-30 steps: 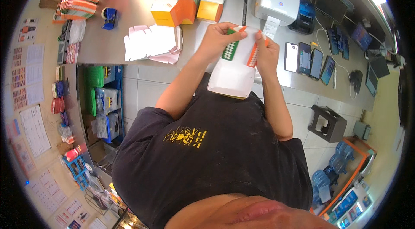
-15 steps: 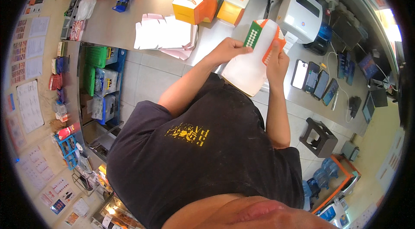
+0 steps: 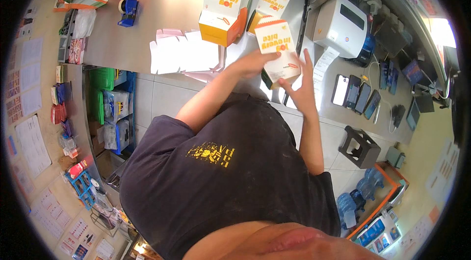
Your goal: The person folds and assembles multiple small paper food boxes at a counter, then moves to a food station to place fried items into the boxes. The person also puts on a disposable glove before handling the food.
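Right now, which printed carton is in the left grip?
The front carton, nearest the shirt: the left hand has its thumb on the printed face. The other printed cartons stand farther back, untouched.

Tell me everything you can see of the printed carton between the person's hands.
The printed carton looks like folded paperboard: a white front panel with orange and yellow lettering, an orange patterned top edge, and a strip of dark green side at the lower left. It is held slightly tilted, printed face toward the camera, near the counter's front edge. The left hand grips its left side, thumb over the front; the right hand is spread around its lower right. Its back is hidden.
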